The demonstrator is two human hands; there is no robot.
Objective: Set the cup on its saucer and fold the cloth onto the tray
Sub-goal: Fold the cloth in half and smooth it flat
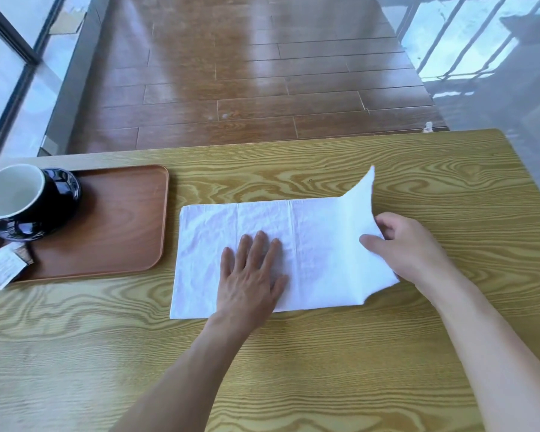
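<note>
Your left hand (pixel 252 272) lies flat and open on the white cloth (pixel 309 241), pinning it to the table (pixel 262 353), while your right hand (pixel 409 247) pinches its raised right edge, likely to fold it. Farther left, the cup (pixel 19 194) sits on its saucer (pixel 61 194) on the tray (pixel 122 222).

left hand (pixel 248 275): bare, no rings | right hand (pixel 409 247): bare | forearms: unsleeved

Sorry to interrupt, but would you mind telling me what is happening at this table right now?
A person is folding a white cloth on the wooden table. The left hand presses it flat while the right hand lifts its right end to fold it over. The black cup already sits on the brown tray; the cloth is not there yet.
</note>
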